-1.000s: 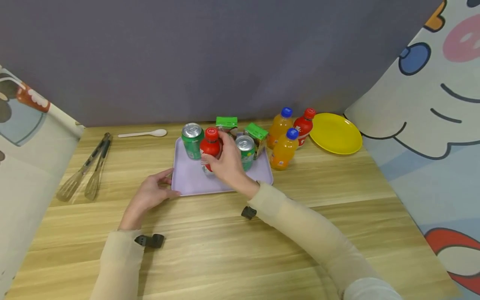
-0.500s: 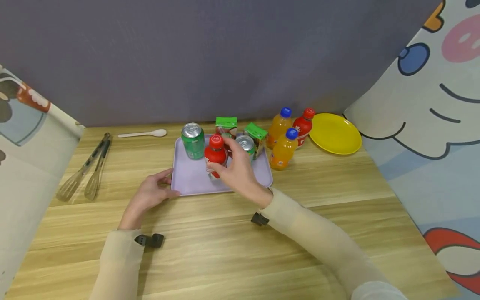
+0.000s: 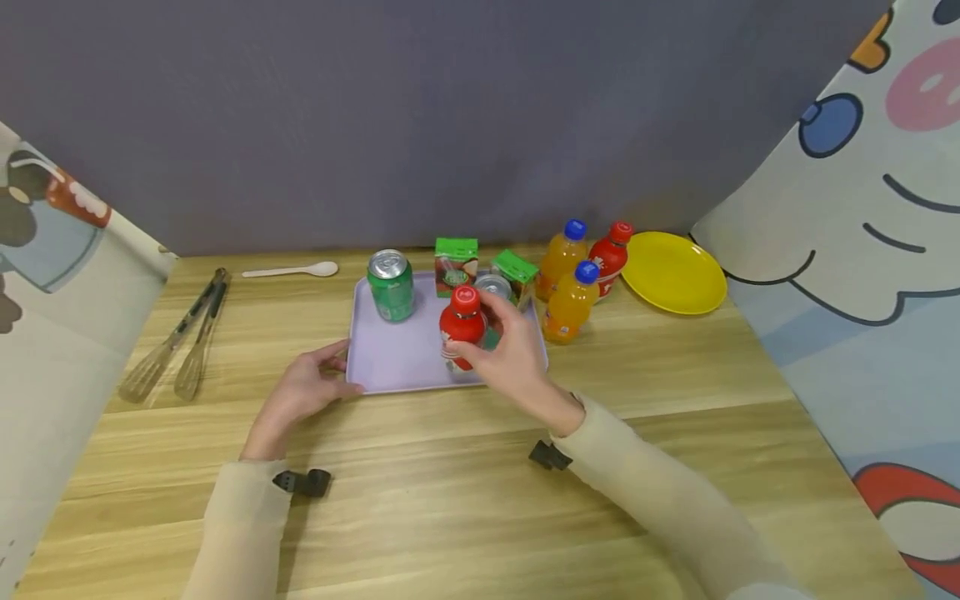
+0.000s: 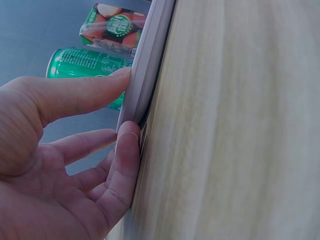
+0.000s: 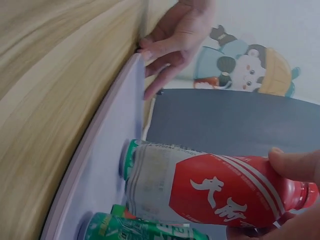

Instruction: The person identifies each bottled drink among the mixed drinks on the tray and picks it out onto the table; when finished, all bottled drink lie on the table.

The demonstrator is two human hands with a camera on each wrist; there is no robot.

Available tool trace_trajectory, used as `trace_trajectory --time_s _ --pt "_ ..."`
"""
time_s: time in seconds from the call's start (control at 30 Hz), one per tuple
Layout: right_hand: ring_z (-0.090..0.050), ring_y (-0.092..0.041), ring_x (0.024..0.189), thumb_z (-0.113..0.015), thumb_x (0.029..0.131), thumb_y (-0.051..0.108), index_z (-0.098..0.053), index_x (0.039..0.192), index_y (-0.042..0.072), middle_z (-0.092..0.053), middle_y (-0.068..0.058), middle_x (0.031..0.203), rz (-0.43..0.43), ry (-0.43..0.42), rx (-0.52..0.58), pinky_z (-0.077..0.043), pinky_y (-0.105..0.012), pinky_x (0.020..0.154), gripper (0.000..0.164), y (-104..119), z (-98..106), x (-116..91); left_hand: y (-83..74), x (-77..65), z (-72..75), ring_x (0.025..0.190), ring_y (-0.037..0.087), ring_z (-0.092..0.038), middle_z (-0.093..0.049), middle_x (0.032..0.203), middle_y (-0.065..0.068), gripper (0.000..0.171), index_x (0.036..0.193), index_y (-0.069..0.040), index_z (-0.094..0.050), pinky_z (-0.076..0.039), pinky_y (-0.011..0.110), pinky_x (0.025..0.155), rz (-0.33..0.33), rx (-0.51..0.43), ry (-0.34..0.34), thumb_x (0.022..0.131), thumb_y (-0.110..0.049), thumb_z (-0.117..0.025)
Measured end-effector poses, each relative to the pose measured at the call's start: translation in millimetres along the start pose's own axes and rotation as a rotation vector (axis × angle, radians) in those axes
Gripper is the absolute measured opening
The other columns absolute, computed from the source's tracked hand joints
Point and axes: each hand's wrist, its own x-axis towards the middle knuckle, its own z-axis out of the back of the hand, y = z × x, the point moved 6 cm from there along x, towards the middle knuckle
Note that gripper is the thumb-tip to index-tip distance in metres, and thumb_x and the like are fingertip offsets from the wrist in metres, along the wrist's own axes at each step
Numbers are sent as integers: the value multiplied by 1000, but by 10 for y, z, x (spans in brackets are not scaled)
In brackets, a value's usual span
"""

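A red-labelled drink bottle (image 3: 461,323) with a red cap is upright in my right hand (image 3: 519,354), over the right front part of a pale purple tray (image 3: 393,360). In the right wrist view, thumb and fingers grip the bottle (image 5: 220,192) near its neck, its base close to the tray. My left hand (image 3: 306,385) holds the tray's front left corner; the left wrist view has thumb and fingertips against the rim (image 4: 145,65). A green can (image 3: 392,293) stands at the tray's back left. Another can (image 3: 492,286) is partly hidden behind my right hand, beside two juice boxes (image 3: 456,260).
Right of the tray stand two orange drink bottles (image 3: 570,308) with blue caps and another red bottle (image 3: 609,258). Beyond them lies a yellow plate (image 3: 675,275). At left are a white spoon (image 3: 292,270) and two slotted turners (image 3: 197,350). A grey wall (image 3: 420,125) rises behind.
My right hand has carried the red bottle rightward and a little toward the tray's front edge, from near the left can to in front of the right can. The left hand stays at the corner.
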Motion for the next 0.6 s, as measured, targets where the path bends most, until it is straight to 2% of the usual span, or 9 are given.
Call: trace_trajectory --time_s 0.13,0.3,0.5,0.6 --pt "-58 -24 105 -82 69 -4 -56 125 -5 -60 -14 119 16 -13 27 -47 -37 90 62 21 114 -66 8 0 -14 97 28 -55 -56 116 19 86 147 -4 -35 -47 32 73 8 -3 2 75 -16 -81" --pt "-58 -24 108 -82 70 -5 -55 126 -5 -59 -15 121 -1 -4 54 -45 -34 91 62 -3 241 -106 9 6 -7 97 28 -54 -56 115 19 85 147 -4 -35 -47 32 73 10 1 -2 75 -15 -81" --pt "-58 -33 105 -79 68 -13 -56 122 -12 -58 -23 118 17 -8 90 -45 -46 91 58 51 407 -121 13 10 -4 98 29 -55 -56 115 19 86 147 -4 -35 -48 32 73 8 0 -1 75 -15 -81" --pt "-59 -35 102 -77 68 -17 -55 119 -15 -59 -26 116 17 -12 91 -46 -46 89 55 137 490 -148 13 9 -2 98 29 -55 -56 115 19 86 147 -4 -35 -48 32 73 4 -2 -2 75 -15 -81"
